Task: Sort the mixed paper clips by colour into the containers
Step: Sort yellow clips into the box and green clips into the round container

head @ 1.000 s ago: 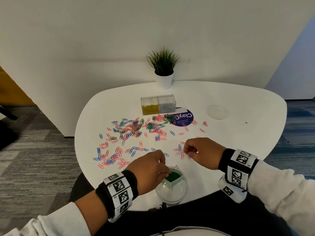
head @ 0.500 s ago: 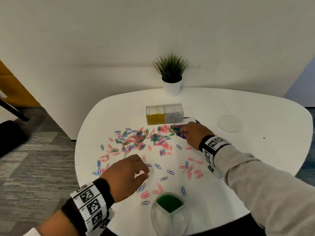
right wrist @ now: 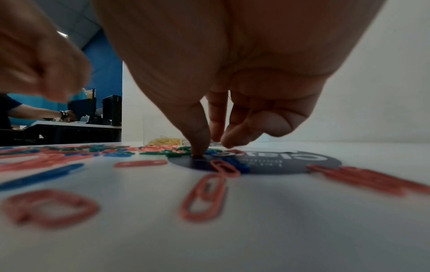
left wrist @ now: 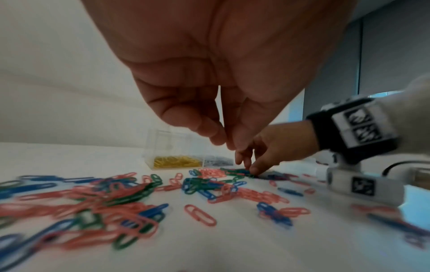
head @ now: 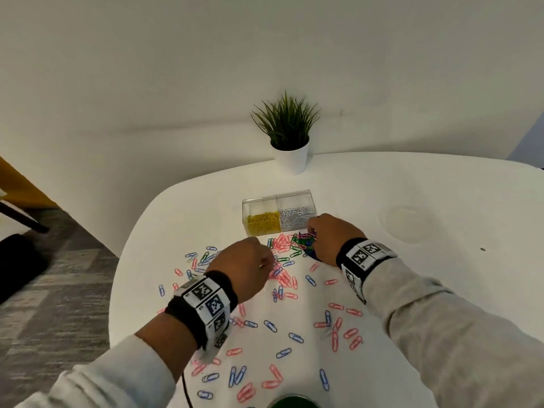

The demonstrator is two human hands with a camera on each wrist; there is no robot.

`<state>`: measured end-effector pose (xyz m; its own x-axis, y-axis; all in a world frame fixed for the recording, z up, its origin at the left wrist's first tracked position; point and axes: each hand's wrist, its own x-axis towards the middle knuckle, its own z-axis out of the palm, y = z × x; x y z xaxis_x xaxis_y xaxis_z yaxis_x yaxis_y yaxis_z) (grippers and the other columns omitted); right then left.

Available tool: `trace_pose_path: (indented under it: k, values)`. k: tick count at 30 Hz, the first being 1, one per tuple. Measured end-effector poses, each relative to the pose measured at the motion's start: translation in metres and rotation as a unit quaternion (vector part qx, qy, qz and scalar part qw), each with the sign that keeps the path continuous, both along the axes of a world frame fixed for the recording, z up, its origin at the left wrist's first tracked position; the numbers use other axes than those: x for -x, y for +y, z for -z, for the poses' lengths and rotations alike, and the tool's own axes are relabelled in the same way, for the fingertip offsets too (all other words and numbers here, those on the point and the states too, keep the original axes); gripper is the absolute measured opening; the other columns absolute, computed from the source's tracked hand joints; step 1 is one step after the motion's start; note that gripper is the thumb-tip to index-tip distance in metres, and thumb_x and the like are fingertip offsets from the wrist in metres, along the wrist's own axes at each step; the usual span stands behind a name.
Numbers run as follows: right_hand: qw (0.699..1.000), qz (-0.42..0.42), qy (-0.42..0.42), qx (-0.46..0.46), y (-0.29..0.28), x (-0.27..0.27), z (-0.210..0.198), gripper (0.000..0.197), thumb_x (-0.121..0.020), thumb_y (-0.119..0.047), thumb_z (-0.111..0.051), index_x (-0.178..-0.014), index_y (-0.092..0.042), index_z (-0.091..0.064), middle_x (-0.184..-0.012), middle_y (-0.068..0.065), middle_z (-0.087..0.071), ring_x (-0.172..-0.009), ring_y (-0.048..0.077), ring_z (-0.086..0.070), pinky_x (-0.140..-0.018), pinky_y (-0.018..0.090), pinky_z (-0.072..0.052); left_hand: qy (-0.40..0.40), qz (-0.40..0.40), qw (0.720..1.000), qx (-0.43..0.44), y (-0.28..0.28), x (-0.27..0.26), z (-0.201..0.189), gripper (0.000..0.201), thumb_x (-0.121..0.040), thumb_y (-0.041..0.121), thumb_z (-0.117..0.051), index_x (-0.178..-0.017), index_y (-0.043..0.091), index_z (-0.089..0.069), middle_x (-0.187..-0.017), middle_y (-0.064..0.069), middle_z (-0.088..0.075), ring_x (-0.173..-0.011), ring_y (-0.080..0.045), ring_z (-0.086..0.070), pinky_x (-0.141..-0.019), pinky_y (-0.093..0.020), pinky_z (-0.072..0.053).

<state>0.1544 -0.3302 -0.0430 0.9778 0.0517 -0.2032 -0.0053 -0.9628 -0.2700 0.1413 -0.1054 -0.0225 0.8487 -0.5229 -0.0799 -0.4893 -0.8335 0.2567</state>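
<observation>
Pink, blue and green paper clips (head: 282, 278) lie scattered over the white table (head: 441, 275). A clear two-part box (head: 278, 213) holds yellow and silver clips. My left hand (head: 266, 267) hovers over the middle of the spread, its thumb and fingertips (left wrist: 237, 139) bunched together with no clip seen between them. My right hand (head: 310, 234) is down on a clump of green clips (head: 303, 241) just in front of the box. Its thumb (right wrist: 197, 147) presses at the table and its fingers pinch into the clump. A round container with green inside (head: 294, 403) shows at the near edge.
A dark round sticker (right wrist: 291, 163) lies under the green clump. A potted plant (head: 290, 142) stands behind the box by the wall. A clear round lid (head: 407, 222) rests at the right. The table's left edge drops to grey carpet (head: 59, 290).
My left hand has left the round container and moved forward over the scattered clips. My right hand reached out to the green clump near the box and stays there. The head view has shifted forward.
</observation>
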Motion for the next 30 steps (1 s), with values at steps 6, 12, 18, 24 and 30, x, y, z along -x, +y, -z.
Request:
trace_pose_path:
  k: [6, 12, 18, 24, 30]
  values:
    - [1.0, -0.01, -0.022, -0.002, -0.002, -0.001, 0.005, 0.021, -0.094, -0.028, -0.052, -0.111, -0.02, -0.06, -0.118, 0.007, -0.058, -0.105, 0.027, -0.057, -0.086, 0.034, -0.043, -0.001, 0.008, 0.999, -0.034, -0.046, -0.033, 0.026, 0.022, -0.096, 0.041, -0.056, -0.101, 0.027, -0.072, -0.096, 0.002, -0.055, -0.092, -0.02, -0.057, -0.077, -0.03, -0.046]
    - [1.0, 0.005, -0.009, 0.002, -0.003, -0.003, 0.011, 0.03, -0.094, -0.036, -0.056, -0.116, -0.015, -0.061, -0.119, 0.006, -0.056, -0.108, 0.027, -0.057, -0.081, 0.031, -0.043, 0.0, 0.009, 0.999, -0.035, -0.055, -0.038, 0.038, 0.018, -0.096, 0.028, -0.052, -0.1, 0.023, -0.069, -0.097, 0.001, -0.055, -0.092, -0.02, -0.057, -0.076, -0.03, -0.045]
    - [0.999, 0.001, -0.035, -0.024, -0.004, -0.002, 0.008, 0.022, -0.092, -0.02, -0.059, -0.113, -0.016, -0.054, -0.114, 0.006, -0.058, -0.1, 0.026, -0.058, -0.079, 0.034, -0.046, -0.006, -0.003, 1.0, 0.009, -0.049, -0.037, 0.039, 0.013, -0.093, 0.023, -0.052, -0.093, 0.022, -0.065, -0.093, 0.003, -0.053, -0.086, -0.018, -0.056, -0.075, -0.03, -0.047]
    - [1.0, -0.015, -0.018, -0.017, -0.003, -0.003, 0.012, 0.016, -0.093, -0.022, -0.058, -0.108, -0.018, -0.056, -0.109, 0.004, -0.056, -0.086, 0.021, -0.051, -0.077, 0.033, -0.047, -0.002, 0.006, 1.0, 0.02, -0.047, -0.036, 0.042, 0.014, -0.092, 0.036, -0.059, -0.101, 0.027, -0.065, -0.1, 0.005, -0.053, -0.092, -0.015, -0.056, -0.08, -0.029, -0.047]
    - [1.0, -0.026, -0.015, -0.009, -0.001, -0.005, 0.013, 0.017, -0.094, -0.029, -0.058, -0.107, -0.017, -0.06, -0.104, 0.002, -0.057, -0.09, 0.022, -0.058, -0.078, 0.033, -0.049, -0.011, 0.052, 0.999, 0.006, -0.049, -0.035, 0.047, 0.013, -0.092, 0.029, -0.055, -0.093, 0.024, -0.067, -0.097, 0.003, -0.054, -0.086, -0.019, -0.058, -0.076, -0.035, -0.052]
